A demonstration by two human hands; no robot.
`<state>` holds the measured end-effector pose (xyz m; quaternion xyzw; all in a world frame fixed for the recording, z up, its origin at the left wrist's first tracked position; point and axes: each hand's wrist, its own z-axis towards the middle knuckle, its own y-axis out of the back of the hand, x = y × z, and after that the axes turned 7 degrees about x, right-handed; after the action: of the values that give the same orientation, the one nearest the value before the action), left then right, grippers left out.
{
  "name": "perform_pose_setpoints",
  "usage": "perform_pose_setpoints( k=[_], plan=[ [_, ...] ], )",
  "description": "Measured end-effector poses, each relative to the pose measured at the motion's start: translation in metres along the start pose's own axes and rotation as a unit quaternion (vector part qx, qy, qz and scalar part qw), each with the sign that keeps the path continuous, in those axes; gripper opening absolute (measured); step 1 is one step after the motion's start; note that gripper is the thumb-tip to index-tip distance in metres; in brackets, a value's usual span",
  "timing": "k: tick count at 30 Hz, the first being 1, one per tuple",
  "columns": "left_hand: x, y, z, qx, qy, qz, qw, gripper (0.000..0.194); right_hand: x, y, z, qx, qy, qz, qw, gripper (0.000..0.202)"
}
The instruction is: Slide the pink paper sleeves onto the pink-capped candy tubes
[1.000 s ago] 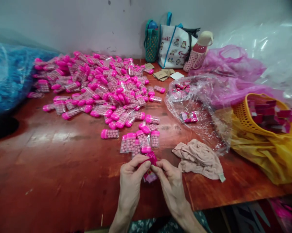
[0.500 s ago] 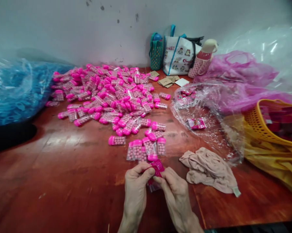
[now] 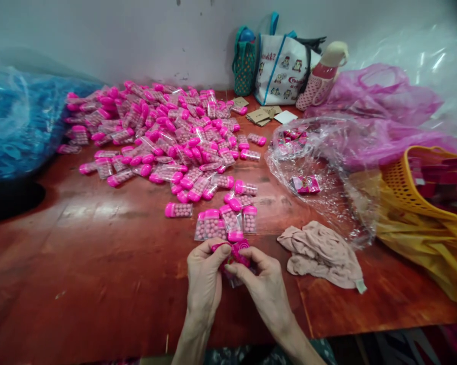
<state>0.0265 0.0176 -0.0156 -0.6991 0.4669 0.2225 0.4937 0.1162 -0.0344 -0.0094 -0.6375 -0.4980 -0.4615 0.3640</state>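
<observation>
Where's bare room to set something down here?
The widest bare patch is the red-brown table left of your left hand, on your side of the pile of clear pink-capped containers. A smaller one lies right of your right hand, nearer you than the beige cloth. It's crowded back left, under that pile, and right, around the yellow basket.

Hands (image 3: 265, 279) w/ pkg (image 3: 239, 252) (pink).

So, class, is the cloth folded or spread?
Neither: the cloth lies crumpled on the table, bunched into uneven creases.
</observation>
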Motion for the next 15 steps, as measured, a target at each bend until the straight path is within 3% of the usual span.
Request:
perform_pose_setpoints(
  k=[3, 7, 15],
  plan=[
    [-0.001, 0.002, -0.001, -0.004, -0.016, 0.003, 1.0, 0.014, 0.001, 0.001, 0.003, -0.01, 0.012, 0.02, 1.0, 0.012],
    [-0.001, 0.002, -0.004, -0.009, -0.024, 0.008, 1.0, 0.014, 0.0, 0.003, 0.005, -0.015, 0.077, 0.006, 0.997, 0.008],
    [0.007, 0.009, -0.005, -0.041, -0.077, 0.057, 0.995, 0.016, -0.01, 0.0, 0.004, 0.018, 0.111, -0.103, 0.988, 0.033]
  ],
)
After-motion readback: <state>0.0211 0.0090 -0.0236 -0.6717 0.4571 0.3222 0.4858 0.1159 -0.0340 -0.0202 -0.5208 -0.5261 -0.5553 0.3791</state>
